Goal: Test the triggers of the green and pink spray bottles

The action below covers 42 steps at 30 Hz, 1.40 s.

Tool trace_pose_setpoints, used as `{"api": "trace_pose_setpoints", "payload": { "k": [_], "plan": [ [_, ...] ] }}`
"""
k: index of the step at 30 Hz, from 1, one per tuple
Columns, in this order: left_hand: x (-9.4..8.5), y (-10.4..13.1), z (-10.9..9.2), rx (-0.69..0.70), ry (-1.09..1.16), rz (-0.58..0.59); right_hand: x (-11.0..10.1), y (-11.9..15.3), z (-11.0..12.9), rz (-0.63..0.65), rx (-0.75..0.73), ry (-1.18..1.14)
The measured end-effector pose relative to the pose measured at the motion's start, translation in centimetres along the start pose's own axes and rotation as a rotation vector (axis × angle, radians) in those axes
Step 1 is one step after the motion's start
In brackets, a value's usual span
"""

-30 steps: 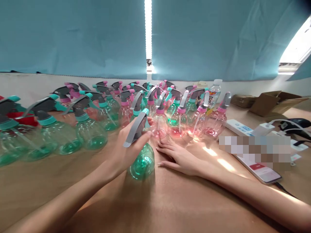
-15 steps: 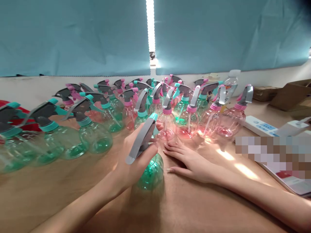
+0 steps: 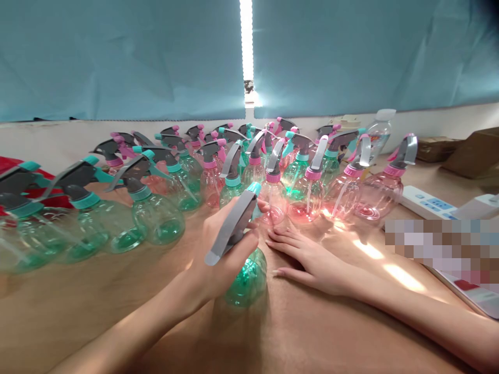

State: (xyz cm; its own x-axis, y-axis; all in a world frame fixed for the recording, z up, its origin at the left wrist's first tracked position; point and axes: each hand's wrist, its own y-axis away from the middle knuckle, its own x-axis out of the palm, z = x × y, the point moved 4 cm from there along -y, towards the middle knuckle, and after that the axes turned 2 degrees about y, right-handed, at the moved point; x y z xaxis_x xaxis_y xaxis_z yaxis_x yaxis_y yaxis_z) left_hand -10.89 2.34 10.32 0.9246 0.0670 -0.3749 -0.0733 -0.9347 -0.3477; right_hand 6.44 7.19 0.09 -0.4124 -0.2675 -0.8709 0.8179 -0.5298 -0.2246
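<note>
My left hand (image 3: 222,249) is wrapped round the neck and spray head of a green spray bottle (image 3: 249,283), which stands upright on the wooden table (image 3: 296,332). The grey lever of its head points toward me, and its turquoise nozzle points away. Flat on the tabletop to the right of that bottle lies my right hand (image 3: 312,254), fingers apart and holding nothing. Its fingertips are near a pink spray bottle (image 3: 273,195).
Several green bottles (image 3: 158,221) line the left, and several pink ones (image 3: 378,195) the right, with more behind. A power strip (image 3: 424,202), a pixelated flat item and cardboard boxes (image 3: 473,156) are at the right. A clear bottle (image 3: 380,135) stands behind.
The whole view has shifted slightly, so the bottles and both hands appear a little farther right. My left hand keeps its grip, and my right hand still lies flat.
</note>
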Motion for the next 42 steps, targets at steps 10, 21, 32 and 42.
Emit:
{"api": "trace_pose_setpoints", "payload": {
  "k": [10, 21, 32, 42],
  "plan": [
    [-0.59, 0.2, -0.31, 0.01, -0.078, -0.008, 0.08, 0.06, -0.07, 0.015, 0.009, -0.005],
    [-0.25, 0.15, -0.1, 0.019, -0.022, 0.011, 0.11, 0.17, -0.18, -0.014, -0.006, 0.004],
    [-0.02, 0.47, -0.36, 0.011, -0.002, -0.01, 0.12, 0.17, -0.13, 0.01, -0.017, 0.043],
    [-0.04, 0.38, -0.3, 0.031, 0.013, 0.002, 0.05, 0.13, -0.15, -0.012, -0.013, 0.012]
  ]
}}
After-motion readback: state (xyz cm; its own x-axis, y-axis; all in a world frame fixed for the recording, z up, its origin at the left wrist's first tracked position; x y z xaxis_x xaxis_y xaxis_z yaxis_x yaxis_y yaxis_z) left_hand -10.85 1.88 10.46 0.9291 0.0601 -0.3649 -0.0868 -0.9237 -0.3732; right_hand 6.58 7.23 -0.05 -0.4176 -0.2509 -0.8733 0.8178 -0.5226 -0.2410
